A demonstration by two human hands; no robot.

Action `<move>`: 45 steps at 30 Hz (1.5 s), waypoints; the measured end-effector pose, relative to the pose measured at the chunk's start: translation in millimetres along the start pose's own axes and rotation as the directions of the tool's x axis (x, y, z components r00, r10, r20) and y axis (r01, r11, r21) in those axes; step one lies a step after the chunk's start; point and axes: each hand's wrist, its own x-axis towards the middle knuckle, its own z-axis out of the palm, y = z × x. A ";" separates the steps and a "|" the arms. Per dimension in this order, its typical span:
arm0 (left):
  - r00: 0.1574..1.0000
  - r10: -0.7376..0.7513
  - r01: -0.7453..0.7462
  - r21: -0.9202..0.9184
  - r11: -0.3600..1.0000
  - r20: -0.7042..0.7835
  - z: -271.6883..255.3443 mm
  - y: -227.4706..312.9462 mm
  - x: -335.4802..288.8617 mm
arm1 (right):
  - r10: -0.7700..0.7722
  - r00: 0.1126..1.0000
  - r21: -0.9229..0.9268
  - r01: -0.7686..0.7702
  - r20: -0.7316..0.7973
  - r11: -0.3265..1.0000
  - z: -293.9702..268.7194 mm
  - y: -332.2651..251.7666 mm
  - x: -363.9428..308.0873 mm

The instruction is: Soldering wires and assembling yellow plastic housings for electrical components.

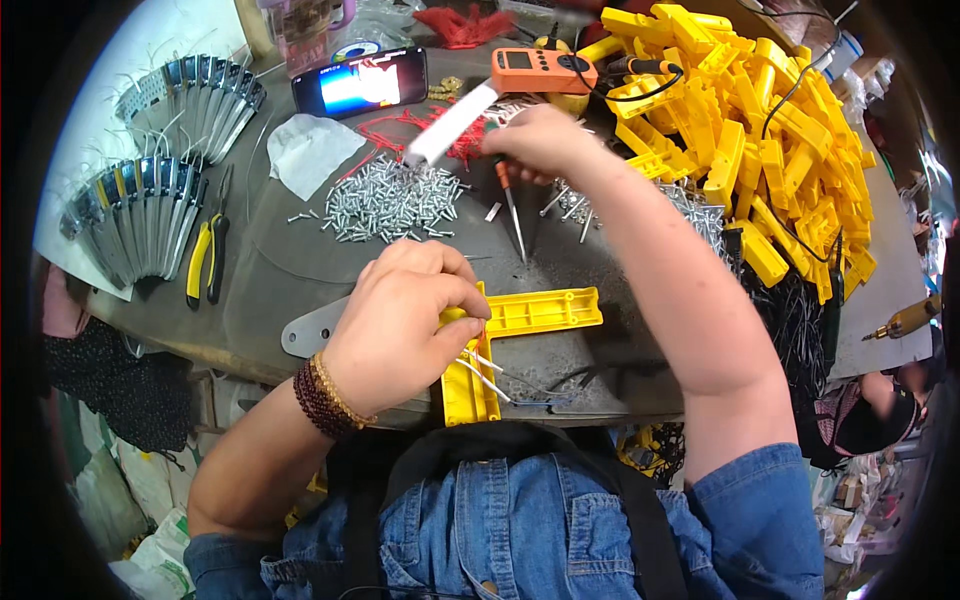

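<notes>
My left hand [400,310] is closed on a yellow plastic housing [545,311], with thumb and forefinger pinched at its angled joint. White wires [482,375] come out beside the pinch; my fingers hide the spot itself. Part of a flat grey metal plate [312,328] shows beyond my left wrist. Farther off, my right hand [550,145] is curled round the handle of a screwdriver [512,212], whose thin shaft points down toward the table. A heap of silver screws [392,200] lies to the left of that hand, and more screws [700,215] lie to the right beyond my forearm.
Yellow plastic housings [790,130] are piled at the right. An orange meter [545,70], a lit phone [360,82] and a white bar [455,125] are at the back. At left lie yellow-black pliers [207,255] and fanned metal pieces with wires [140,220]. Red wires [395,130] lie behind the screws.
</notes>
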 end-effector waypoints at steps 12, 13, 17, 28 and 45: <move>0.997 -0.048 0.044 0.072 0.996 0.065 -1.8 3.6 -1.4 | -0.375 0.867 0.715 0.487 -0.328 0.501 -19.1 8.2 -73.6; 0.995 -0.058 0.053 0.064 0.997 0.086 -2.8 3.8 -2.3 | -0.440 0.846 0.755 0.494 -0.302 0.431 -16.0 -0.2 -85.8; 0.992 -0.080 0.069 0.120 0.990 0.096 -0.4 2.2 -7.2 | -0.583 0.801 0.680 0.503 -0.135 0.534 5.4 -32.3 -139.3; 0.992 -0.065 0.061 -0.041 0.997 -0.106 7.6 -1.0 0.7 | -0.621 0.768 0.690 0.535 -0.157 0.487 38.0 -34.7 -145.1; 0.977 -0.150 0.129 -0.141 0.982 -0.152 15.1 -0.6 0.8 | -0.653 0.738 0.755 0.523 -0.169 0.396 42.1 -28.6 -140.8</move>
